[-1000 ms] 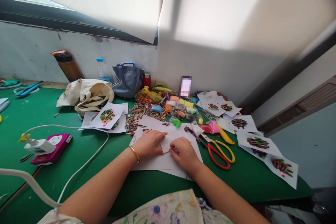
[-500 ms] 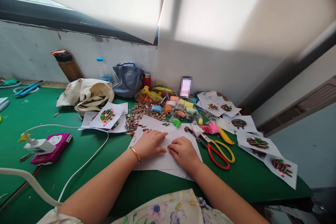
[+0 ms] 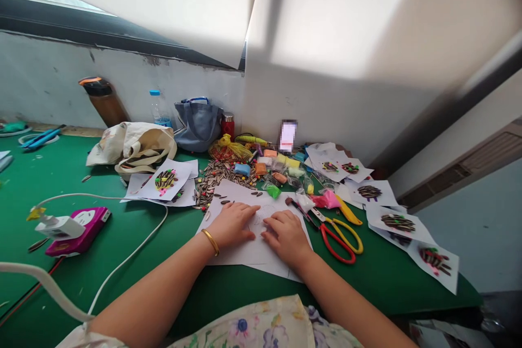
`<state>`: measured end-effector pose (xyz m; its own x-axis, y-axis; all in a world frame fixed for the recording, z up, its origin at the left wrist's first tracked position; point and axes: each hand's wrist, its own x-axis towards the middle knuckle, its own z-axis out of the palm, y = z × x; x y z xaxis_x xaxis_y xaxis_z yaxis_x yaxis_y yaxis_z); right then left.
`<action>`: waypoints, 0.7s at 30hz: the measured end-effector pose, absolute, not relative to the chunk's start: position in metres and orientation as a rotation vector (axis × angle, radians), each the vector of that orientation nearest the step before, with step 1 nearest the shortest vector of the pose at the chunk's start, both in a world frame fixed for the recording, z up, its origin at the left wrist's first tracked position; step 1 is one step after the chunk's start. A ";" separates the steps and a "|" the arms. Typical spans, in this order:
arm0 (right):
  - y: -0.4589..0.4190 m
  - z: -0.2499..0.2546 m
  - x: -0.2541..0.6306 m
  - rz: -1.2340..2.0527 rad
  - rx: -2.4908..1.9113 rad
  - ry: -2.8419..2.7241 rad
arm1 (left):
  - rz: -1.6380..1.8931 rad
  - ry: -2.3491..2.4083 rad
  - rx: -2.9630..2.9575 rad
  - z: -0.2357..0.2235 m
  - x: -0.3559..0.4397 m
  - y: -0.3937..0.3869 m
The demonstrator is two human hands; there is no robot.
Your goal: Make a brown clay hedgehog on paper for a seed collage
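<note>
- Head view, the only one: on sheets [image 3: 185, 171] to my left and others [image 3: 452, 280] along the right edge, seeds and bits of colour are laid in clusters; I judge those well advanced.
- My paper [image 3: 236, 255] lies flat on the green table [image 3: 375, 288], right under my hands, a faint drawing [image 3: 268, 210] showing between them. Seeds and colour are what it lacks beside the others, so it looks early on.
- A few loose seeds [image 3: 220, 196] sit on its far left part.
- My left hand [image 3: 233, 223] rests on the paper, fingers loosely spread, thumb apart, gripping nothing I can see.
- My right hand [image 3: 286, 234] rests opposite, fingers bent, thumb slightly apart, fingertips at the paper; nothing shows in its grasp.
</note>
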<state>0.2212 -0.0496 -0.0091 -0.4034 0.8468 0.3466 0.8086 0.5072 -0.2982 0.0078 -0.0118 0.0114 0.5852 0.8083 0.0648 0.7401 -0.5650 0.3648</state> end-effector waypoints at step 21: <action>-0.049 -0.018 0.222 0.133 -1.110 -2.332 | 0.295 1.287 2.544 0.009 0.008 -0.011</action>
